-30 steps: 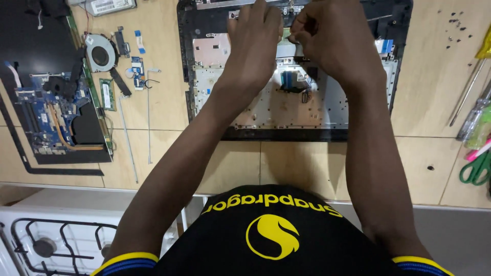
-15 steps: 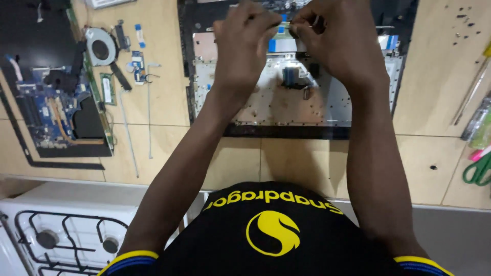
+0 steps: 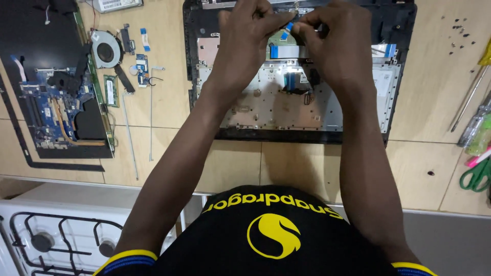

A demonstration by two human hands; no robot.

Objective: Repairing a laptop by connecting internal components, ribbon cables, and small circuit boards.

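— What are the hands doing?
— The left hand [image 3: 245, 38] and right hand [image 3: 340, 43] meet, both pinching a blue ribbon cable [image 3: 287, 26] over the opened laptop base [image 3: 307, 102].
— Around it?
— A motherboard [image 3: 53, 105] and cooling fan [image 3: 105, 49] lie left on the bench [image 3: 230, 163]; screwdrivers [image 3: 473, 97] right.

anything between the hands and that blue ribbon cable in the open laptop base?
Nothing visible. The left hand and right hand meet over the top of the laptop base, fingertips already at the blue ribbon cable. The hands themselves hide most of the cable, so whether it is pinched is unclear.
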